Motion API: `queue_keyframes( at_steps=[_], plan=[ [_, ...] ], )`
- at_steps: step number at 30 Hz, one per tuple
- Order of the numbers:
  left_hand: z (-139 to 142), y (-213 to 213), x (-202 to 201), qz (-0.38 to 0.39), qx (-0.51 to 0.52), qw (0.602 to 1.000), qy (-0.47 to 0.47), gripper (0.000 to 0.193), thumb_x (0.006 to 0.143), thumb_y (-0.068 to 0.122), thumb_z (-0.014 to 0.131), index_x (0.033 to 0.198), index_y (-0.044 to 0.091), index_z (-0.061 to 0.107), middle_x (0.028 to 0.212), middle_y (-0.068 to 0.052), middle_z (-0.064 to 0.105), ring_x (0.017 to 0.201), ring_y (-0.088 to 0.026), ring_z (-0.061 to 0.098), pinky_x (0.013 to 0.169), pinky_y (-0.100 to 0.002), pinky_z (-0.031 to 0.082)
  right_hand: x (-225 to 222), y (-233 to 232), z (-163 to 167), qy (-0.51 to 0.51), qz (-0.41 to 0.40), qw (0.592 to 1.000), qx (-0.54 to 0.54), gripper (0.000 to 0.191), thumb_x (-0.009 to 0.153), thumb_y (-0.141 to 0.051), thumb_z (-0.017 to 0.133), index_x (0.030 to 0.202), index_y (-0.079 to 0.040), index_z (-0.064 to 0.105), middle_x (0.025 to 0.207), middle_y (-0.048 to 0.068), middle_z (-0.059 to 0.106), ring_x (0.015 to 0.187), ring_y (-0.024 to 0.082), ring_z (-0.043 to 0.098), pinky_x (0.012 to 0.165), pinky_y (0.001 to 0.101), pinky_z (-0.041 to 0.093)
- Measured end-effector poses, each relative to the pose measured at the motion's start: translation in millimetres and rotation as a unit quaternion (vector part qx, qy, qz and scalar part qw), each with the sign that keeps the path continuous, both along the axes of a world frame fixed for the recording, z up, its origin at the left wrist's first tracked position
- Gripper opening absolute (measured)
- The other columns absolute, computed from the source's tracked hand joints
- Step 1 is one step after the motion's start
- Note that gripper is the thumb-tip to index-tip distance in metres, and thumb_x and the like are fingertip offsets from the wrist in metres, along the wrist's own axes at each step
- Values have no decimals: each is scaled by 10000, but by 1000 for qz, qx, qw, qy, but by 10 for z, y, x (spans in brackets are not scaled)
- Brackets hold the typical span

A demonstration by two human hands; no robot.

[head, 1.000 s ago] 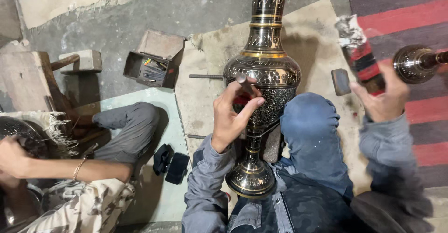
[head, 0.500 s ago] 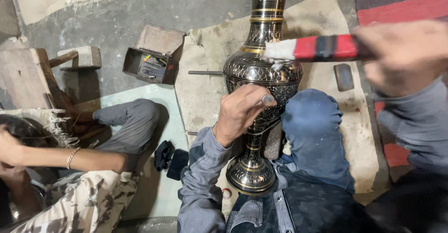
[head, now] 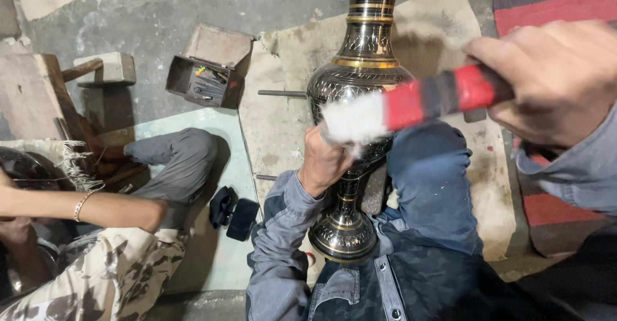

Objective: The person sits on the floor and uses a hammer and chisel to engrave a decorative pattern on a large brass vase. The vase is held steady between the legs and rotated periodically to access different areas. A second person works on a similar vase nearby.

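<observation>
The left hand (head: 324, 163) clenches against the belly of the engraved brass vase (head: 360, 83) lying along the lap, while the right hand (head: 553, 80) grips a red-and-black mallet (head: 411, 106) (head blurred, apparently mid-swing), so engraving looks under way, with much pattern already cut.

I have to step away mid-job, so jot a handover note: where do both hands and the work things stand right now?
Left hand: closed against the belly of the engraved brass vase, steadying it.
Right hand: raised, gripping a red-and-black striped tool with a white, blurred end over the vase.
Vase: upright, its foot between the person's knees, over a worn mat.
Nearby: an open box of small tools on the floor to the left; another person's arm with a bracelet at far left.
Done or left: the picture cannot settle how far the surface work has got.
</observation>
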State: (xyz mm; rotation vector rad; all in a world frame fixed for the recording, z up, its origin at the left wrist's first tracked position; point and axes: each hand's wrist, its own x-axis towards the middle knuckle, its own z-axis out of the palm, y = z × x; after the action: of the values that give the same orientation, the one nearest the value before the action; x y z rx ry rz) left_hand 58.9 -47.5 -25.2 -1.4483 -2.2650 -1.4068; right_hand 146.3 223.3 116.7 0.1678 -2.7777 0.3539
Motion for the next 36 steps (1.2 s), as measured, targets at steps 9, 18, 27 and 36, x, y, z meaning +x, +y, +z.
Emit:
queue_keyframes(
  at_steps=[9, 18, 27, 36],
  plan=[
    [-110, -56, -3, -28, 13, 999, -13, 433, 807, 251, 874, 1130, 55, 663, 1079, -129, 702, 937, -271, 731, 781, -388, 614, 139, 165, -47, -40, 44, 992, 113, 471, 669, -112, 850, 1122, -60, 730, 798, 114, 657, 714, 308, 662, 695, 419, 529],
    [-203, -42, -19, -15, -27, 999, 6, 353, 918, 187, 806, 1237, 132, 666, 1093, -56, 736, 893, -201, 748, 702, -320, 616, -56, 107, 143, -69, 132, 989, 11, 468, 691, -299, 823, 1071, -69, 676, 861, 100, 671, 779, 241, 686, 714, 359, 547],
    [-120, 12, -28, -22, -6, 999, 33, 298, 933, 224, 770, 1202, 149, 665, 1100, -69, 730, 908, -191, 747, 749, -326, 635, -154, -36, 141, -13, 64, 996, 67, 235, 762, -180, 825, 965, -85, 757, 857, 91, 736, 761, 228, 727, 715, 346, 588],
    [-16, -4, -61, -42, -11, 999, 21, 411, 958, 159, 687, 1343, 214, 556, 1152, -52, 721, 991, -230, 747, 732, -317, 631, -28, 263, -421, 43, 147, 982, -108, 259, 848, -240, 820, 954, -16, 743, 842, 109, 735, 663, 190, 690, 598, 322, 551]
  ],
)
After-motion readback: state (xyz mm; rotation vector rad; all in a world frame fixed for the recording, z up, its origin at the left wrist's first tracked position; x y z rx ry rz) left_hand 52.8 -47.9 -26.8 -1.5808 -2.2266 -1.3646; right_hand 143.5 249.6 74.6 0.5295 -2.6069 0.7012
